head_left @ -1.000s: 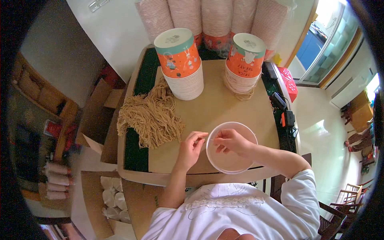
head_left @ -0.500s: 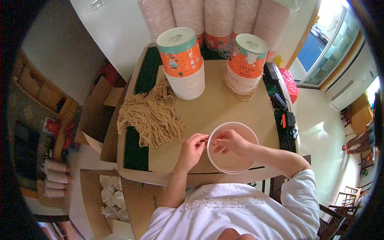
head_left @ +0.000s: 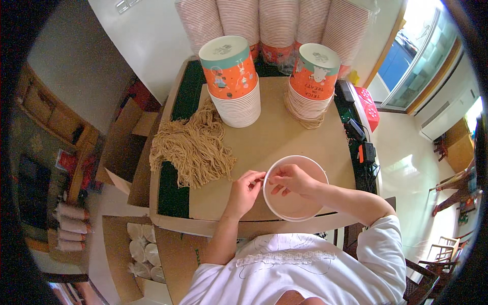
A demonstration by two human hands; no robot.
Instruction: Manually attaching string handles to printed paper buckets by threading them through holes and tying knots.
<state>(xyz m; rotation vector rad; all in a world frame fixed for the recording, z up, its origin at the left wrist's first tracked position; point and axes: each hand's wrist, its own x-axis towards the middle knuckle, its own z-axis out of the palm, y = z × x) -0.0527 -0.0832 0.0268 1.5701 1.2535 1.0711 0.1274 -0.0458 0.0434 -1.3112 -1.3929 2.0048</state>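
Observation:
A pale pink paper bowl (head_left: 300, 208) stands at the near edge of a cardboard-covered table (head_left: 284, 132). My left hand (head_left: 245, 190) pinches the bowl's left rim. My right hand (head_left: 292, 179) reaches over the same rim from inside, fingertips close to the left hand's. A heap of tan string lengths (head_left: 195, 145) lies on the table to the left of the hands. Whether a string is held between the fingers cannot be made out.
Two stacks of orange printed bowls (head_left: 231, 76) (head_left: 312, 76) stand at the back, with tall columns of pale cups (head_left: 274, 25) behind them. Black devices and cables (head_left: 361, 145) lie along the right edge. Open cardboard boxes (head_left: 134, 244) sit on the floor at left.
Both hands have drawn closer together at the bowl's left rim. The bowl stays in the same place.

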